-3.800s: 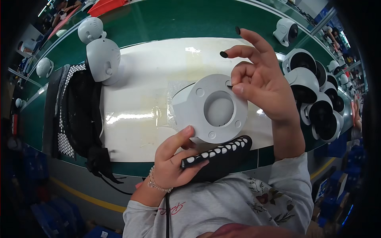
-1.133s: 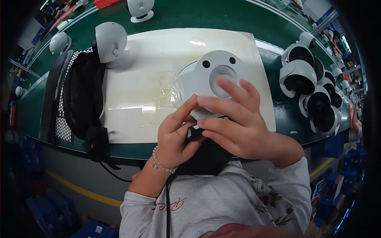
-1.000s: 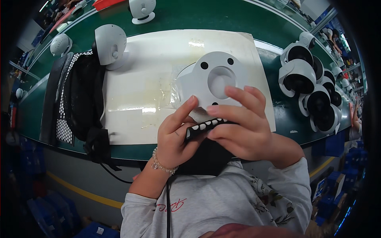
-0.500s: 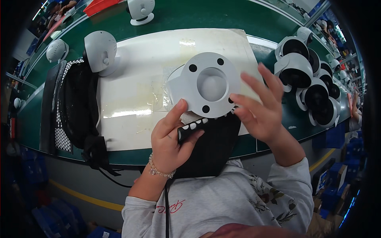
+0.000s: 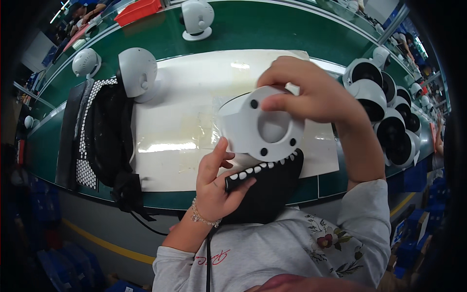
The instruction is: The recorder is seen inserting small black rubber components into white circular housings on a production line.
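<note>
A white device with a round, recessed base (image 5: 279, 129) faces up in front of me, over a white work sheet. Black round pads sit on the base's rim; three show, and my right thumb covers part of the rim. My right hand (image 5: 304, 92) grips the base's far edge, thumb on its face and fingers curled over the edge. Below, my left hand (image 5: 214, 182) pinches a black sheet (image 5: 265, 194) with a row of white ovals along its upper edge. Its index finger rests beside the device's lower left side.
White devices with black fronts (image 5: 369, 97) cluster at the right. Other white devices (image 5: 138, 73) stand at the left and far side. A black pouch-like bundle (image 5: 109, 131) lies left of the white sheet (image 5: 170, 121). A red tray (image 5: 137, 12) sits at the back on the green table.
My right hand has moved from beside the base, fingers spread, up onto its far edge and taken hold. The base has tilted. My left hand keeps the black sheet.
</note>
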Available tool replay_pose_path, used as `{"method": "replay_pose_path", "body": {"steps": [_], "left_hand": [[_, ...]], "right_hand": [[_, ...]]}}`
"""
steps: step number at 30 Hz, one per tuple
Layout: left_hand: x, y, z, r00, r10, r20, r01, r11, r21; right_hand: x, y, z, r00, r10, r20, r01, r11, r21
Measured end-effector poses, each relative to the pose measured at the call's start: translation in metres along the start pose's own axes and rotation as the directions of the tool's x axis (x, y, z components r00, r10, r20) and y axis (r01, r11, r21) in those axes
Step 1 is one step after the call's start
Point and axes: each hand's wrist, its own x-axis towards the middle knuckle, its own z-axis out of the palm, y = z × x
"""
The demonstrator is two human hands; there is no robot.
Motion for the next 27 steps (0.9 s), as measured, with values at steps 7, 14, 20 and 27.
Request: {"method": "replay_pose_path", "body": {"steps": [7, 14, 20, 27], "left_hand": [[0.0, 0.001, -0.004, 0.996, -0.016, 0.083, 0.018, 0.999, -0.029], [-0.007, -0.001, -0.01, 0.99, -0.06, 0.125, 0.061, 0.998, -0.009], [0.0, 0.002, -0.008, 0.986, -0.056, 0.157, 0.061, 0.998, -0.028], [0.008, 0.007, -0.01, 0.975, -0.096, 0.198, 0.102, 0.995, -0.021]], "right_hand": [[0.039, 0.104, -0.012, 0.844, 0.437, -0.312, -0.219, 0.811, 0.542], [0.05, 0.223, 0.043, 0.776, 0.237, -0.584, -0.577, 0.639, -0.508], [0.043, 0.228, 0.044, 0.806, 0.39, -0.446, -0.591, 0.581, -0.56], [0.137, 0.206, 0.097, 0.928, 0.005, -0.372, -0.079, 0.98, -0.184]]}}
